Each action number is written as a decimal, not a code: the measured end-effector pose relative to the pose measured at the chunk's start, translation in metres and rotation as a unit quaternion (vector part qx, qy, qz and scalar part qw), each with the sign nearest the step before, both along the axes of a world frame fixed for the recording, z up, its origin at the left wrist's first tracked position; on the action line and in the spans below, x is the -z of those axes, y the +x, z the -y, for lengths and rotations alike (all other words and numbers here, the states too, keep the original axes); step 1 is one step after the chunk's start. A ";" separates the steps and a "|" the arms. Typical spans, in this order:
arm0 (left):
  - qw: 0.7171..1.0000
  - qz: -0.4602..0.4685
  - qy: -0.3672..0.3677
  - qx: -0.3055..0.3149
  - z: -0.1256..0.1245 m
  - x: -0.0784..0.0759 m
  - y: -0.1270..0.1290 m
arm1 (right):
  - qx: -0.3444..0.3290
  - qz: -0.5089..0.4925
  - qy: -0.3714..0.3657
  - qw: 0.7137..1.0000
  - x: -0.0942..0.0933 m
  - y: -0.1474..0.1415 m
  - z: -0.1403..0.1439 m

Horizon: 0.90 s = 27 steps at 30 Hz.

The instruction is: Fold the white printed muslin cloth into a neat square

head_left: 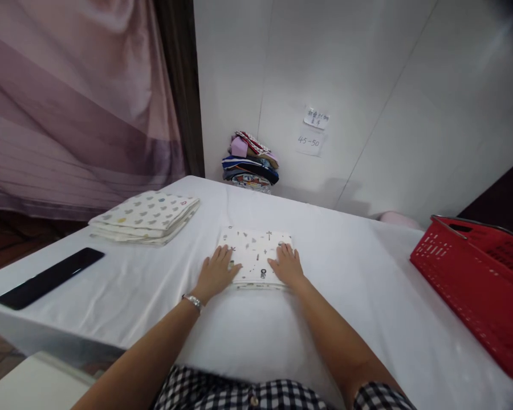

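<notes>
A folded white cloth (pixel 256 256) with small dark printed motifs lies flat on the table in front of me, its layers showing along the near edge. My left hand (pixel 217 270) rests on its left side, fingers spread and lying flat. On the right side of the same cloth, my right hand (pixel 288 265) is laid down with its fingers stretched out. Neither hand grips the cloth; both press on its top from above. What lies inside the folds is hidden.
Left on the white-covered table (pixel 154 302) are a folded heart-patterned cloth (pixel 147 213) and a black phone-like slab (pixel 50 277). A red basket (pixel 479 285) stands at the right edge. Behind the table, a pile of folded fabrics (pixel 250 162) sits against the wall (pixel 346 68).
</notes>
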<state>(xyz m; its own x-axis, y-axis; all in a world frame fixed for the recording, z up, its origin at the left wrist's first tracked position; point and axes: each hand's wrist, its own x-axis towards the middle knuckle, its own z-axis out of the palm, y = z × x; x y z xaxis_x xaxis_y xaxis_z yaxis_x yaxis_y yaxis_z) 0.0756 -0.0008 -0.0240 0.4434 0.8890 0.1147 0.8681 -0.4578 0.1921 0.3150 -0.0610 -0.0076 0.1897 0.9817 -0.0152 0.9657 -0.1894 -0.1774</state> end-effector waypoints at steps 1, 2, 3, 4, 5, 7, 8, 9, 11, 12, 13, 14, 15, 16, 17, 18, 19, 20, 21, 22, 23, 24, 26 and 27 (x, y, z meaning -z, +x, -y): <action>1.000 -0.002 -0.003 0.000 0.001 -0.001 -0.001 | 0.001 0.005 0.000 1.000 0.001 0.000 0.001; 1.000 -0.004 -0.009 0.003 0.001 -0.004 -0.002 | 0.002 0.006 -0.003 1.000 0.002 0.000 0.002; 1.000 -0.008 -0.020 0.006 0.001 -0.007 -0.002 | 0.003 0.005 -0.010 1.000 0.001 -0.002 0.002; 0.999 -0.014 -0.031 0.009 0.000 -0.012 -0.001 | 0.005 0.002 -0.018 1.000 0.000 -0.003 0.000; 0.999 -0.022 -0.043 0.010 -0.001 -0.018 0.001 | 0.006 0.001 -0.021 1.000 -0.003 -0.003 -0.003; 0.998 -0.035 -0.052 0.003 -0.009 -0.031 0.009 | 0.005 0.005 -0.010 1.000 -0.010 -0.002 -0.013; 0.998 -0.036 -0.044 -0.001 -0.014 -0.036 0.014 | 0.006 0.009 0.001 1.000 -0.013 -0.001 -0.021; 0.999 -0.031 -0.027 -0.003 -0.021 -0.040 0.021 | 0.007 0.012 0.014 1.000 -0.016 0.002 -0.029; 1.000 -0.016 0.011 -0.002 -0.036 -0.042 0.033 | 0.013 0.010 0.023 1.000 -0.019 0.010 -0.045; 1.000 -0.010 0.022 0.000 -0.043 -0.039 0.038 | 0.020 0.003 0.016 1.000 -0.018 0.014 -0.052; 1.000 -0.008 0.024 0.000 -0.049 -0.035 0.041 | 0.026 -0.006 0.005 1.000 -0.016 0.018 -0.058; 1.000 -0.007 0.021 -0.002 -0.055 -0.029 0.043 | 0.031 -0.016 -0.004 0.999 -0.012 0.022 -0.062; 1.000 -0.007 0.017 -0.005 -0.059 -0.023 0.044 | 0.033 -0.025 -0.010 0.999 -0.008 0.026 -0.064; 1.000 -0.005 0.015 -0.008 -0.061 -0.017 0.044 | 0.035 -0.033 -0.012 0.999 -0.004 0.029 -0.066; 1.000 -0.001 0.017 -0.007 -0.063 -0.011 0.043 | 0.035 -0.039 -0.009 0.999 0.000 0.031 -0.066; 1.000 0.004 0.024 -0.007 -0.063 -0.007 0.042 | 0.034 -0.044 -0.005 0.998 0.003 0.032 -0.065; 0.999 0.007 0.031 -0.006 -0.063 -0.003 0.041 | 0.032 -0.047 -0.001 0.998 0.006 0.033 -0.065; 0.999 0.009 0.036 -0.006 -0.063 -0.002 0.040 | 0.031 -0.051 0.000 0.998 0.007 0.034 -0.064; 0.999 0.010 0.037 -0.007 -0.062 -0.001 0.040 | 0.029 -0.054 -0.001 0.998 0.008 0.035 -0.064; 0.999 0.011 0.036 -0.008 -0.062 0.000 0.039 | 0.028 -0.058 -0.003 0.998 0.008 0.035 -0.064; 0.999 0.011 0.034 -0.010 -0.062 -0.001 0.039 | 0.027 -0.061 -0.006 0.998 0.008 0.035 -0.064; 0.999 0.012 0.031 -0.011 -0.062 -0.001 0.038 | 0.027 -0.063 -0.009 0.998 0.007 0.035 -0.065; 1.000 0.011 0.025 -0.011 -0.062 -0.003 0.037 | 0.029 -0.064 -0.013 0.997 0.007 0.034 -0.065; 1.000 0.009 0.024 -0.012 -0.062 -0.004 0.037 | 0.031 -0.062 -0.013 0.997 0.007 0.034 -0.066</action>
<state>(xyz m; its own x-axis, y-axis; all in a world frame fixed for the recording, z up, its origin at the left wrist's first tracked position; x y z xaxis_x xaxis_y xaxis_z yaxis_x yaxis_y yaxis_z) 0.1130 0.0609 -0.0199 0.4195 0.8926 0.1654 0.8755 -0.4460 0.1861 0.3492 0.0047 -0.0148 0.2447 0.9672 -0.0679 0.9229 -0.2538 -0.2897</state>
